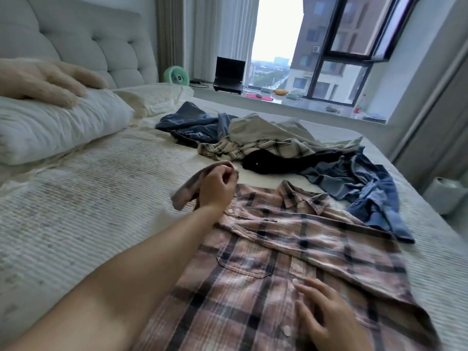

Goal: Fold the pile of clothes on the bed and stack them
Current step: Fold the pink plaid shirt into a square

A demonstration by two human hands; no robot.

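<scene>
1. Bedroom: bed (76, 211) with ribbed cream cover, tufted headboard, pillows at 10 o'clock, window at 1 o'clock.
2. Pink plaid shirt (291, 249) lies front-up, buttoned and spread flat at 6 o'clock; woven cotton, chest pocket, collar pointing to 12.
3. Left hand (215, 188) pinches the sleeve (184, 193), lifted clear at the shirt's shoulder.
4. Right hand (326, 312) lies flat, fingers spread, pressing the lower placket; it holds nothing.
5. Progress, judged: first fold only starting. Pile (278, 145) at 12 to 2 o'clock stays rumpled: denim, pale plaid, something black. No stack visible.
</scene>
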